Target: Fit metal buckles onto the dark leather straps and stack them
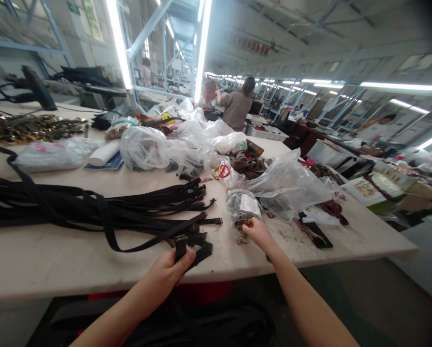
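Near the table's front edge, my left hand (pixel 174 265) is closed round a black strap (pixel 181 246) with a metal piece at its end. Beside it on the left lies a long bundle of black straps (pixel 140 205), their ends pointing right. My right hand (pixel 256 232) is further right, its fingers pinched at small brass-coloured metal pieces (pixel 242 224) at the mouth of a clear plastic bag with a white label (pixel 248 204). Whether a piece is between the fingertips is too small to tell.
Red and yellow scissors (pixel 221 169) lie behind the labelled bag on the table (pixel 93 262). Clear plastic bags (pixel 288 185) spread across the middle and right. Metal-ended pieces (pixel 31 127) are piled at the back left. A person (pixel 236 108) is further back.
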A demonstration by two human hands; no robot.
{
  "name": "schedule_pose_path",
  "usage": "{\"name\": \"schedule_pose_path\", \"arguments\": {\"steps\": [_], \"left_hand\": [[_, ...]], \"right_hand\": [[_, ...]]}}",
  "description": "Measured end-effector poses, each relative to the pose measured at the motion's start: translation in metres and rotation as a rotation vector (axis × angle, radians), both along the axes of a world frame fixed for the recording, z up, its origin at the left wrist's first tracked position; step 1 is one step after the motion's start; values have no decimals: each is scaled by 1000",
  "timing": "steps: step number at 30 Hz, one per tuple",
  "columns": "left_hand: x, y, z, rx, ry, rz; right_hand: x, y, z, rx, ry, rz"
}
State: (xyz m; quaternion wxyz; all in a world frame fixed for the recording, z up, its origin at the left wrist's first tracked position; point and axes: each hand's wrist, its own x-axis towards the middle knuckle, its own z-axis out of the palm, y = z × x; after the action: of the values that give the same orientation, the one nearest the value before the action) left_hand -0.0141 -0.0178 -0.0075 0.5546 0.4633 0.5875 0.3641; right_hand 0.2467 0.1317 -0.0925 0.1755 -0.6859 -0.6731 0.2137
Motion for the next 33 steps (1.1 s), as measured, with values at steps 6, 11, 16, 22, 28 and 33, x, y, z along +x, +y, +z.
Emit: {"name": "schedule_pose_path", "arguments": {"steps": [6, 11, 16, 22, 28, 33], "left_hand": [[11, -5, 3, 19, -30, 63], [8, -11, 0, 49, -8, 57], [7, -10, -7, 45, -15, 57], [21, -4, -4, 52, -142, 113], [14, -11, -8, 25, -242, 56], [0, -12, -5, 62, -180, -84]], "right_hand": [[-16, -8, 8, 30, 289, -22], [-3, -6, 10, 70, 364, -89], [5, -25, 23, -13, 574, -47], [-62, -81, 55, -368, 1186, 98], [-107, -117, 60, -969, 1770, -10], [-103, -120, 52, -1026, 1766, -91]]}}
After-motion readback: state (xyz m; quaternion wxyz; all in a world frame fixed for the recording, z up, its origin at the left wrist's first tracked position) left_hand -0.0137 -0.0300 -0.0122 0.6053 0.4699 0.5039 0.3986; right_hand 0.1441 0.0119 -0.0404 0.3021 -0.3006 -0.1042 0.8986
